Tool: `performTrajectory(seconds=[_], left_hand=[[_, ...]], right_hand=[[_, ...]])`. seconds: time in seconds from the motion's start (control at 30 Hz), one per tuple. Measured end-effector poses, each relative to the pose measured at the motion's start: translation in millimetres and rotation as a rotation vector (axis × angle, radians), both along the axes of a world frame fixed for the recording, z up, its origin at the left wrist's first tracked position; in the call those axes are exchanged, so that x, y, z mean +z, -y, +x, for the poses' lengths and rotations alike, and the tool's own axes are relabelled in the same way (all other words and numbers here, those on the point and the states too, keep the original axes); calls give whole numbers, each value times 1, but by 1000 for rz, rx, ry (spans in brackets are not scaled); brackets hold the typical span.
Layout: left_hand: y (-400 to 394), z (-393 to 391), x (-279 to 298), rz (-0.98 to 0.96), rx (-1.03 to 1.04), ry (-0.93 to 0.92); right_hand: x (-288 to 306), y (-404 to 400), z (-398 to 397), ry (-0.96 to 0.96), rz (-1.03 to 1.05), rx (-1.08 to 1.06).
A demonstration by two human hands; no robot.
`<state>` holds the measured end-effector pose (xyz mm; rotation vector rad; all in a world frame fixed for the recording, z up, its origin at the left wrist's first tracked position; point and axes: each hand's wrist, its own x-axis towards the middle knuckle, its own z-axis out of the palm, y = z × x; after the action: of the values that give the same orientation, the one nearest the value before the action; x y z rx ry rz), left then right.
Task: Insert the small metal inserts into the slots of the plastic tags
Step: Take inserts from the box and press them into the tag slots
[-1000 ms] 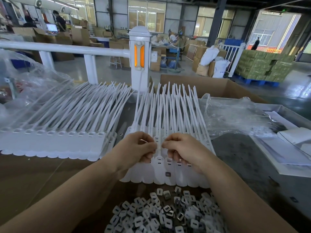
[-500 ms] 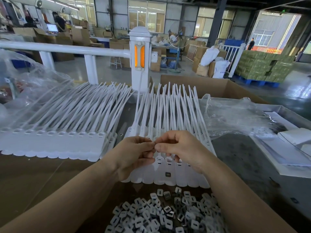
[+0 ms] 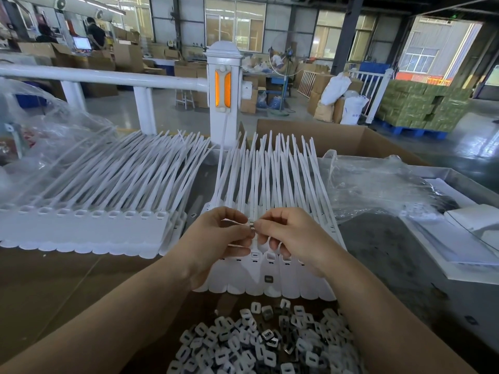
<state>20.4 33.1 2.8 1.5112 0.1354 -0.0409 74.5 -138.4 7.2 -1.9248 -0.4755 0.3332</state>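
Since 0.5 s ago, barely shifted: left hand and right hand, fingers curled, jointly pinching 1 metal insert over the tags. Risk: slipping sideways, dropping among loose inserts, or seating crooked.

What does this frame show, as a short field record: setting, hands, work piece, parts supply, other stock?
setting: warehouse workbench, head view
left hand: pinches a small metal insert with the right
right hand: fingertips on the same insert
work piece: row of white plastic tags under both hands
parts supply: pile of inserts nearest the camera
other stock: second tag row on the left
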Motion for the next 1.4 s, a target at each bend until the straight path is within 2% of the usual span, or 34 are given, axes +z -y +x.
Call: performTrajectory(seconds=[0.27, 0.53, 0.67, 0.83, 0.93, 1.07, 1.4], left_hand=[[1, 0, -6, 286, 90, 185], [4, -1, -7, 427, 93, 260], [5, 0, -8, 437, 75, 259], [2, 1, -15, 622, -35, 238], [2, 0, -18, 711, -117, 214], [0, 2, -19, 723, -137, 208], [0, 1, -18, 807, -174, 217]], right_hand=[[4, 3, 0, -112, 71, 8], [4, 3, 0, -26, 8, -1], [5, 2, 2, 9, -82, 12], [5, 12, 9, -37, -213, -70], [6, 16, 10, -59, -337, -48], [6, 15, 7, 6, -446, -20], [9, 12, 4, 42, -562, 13]])
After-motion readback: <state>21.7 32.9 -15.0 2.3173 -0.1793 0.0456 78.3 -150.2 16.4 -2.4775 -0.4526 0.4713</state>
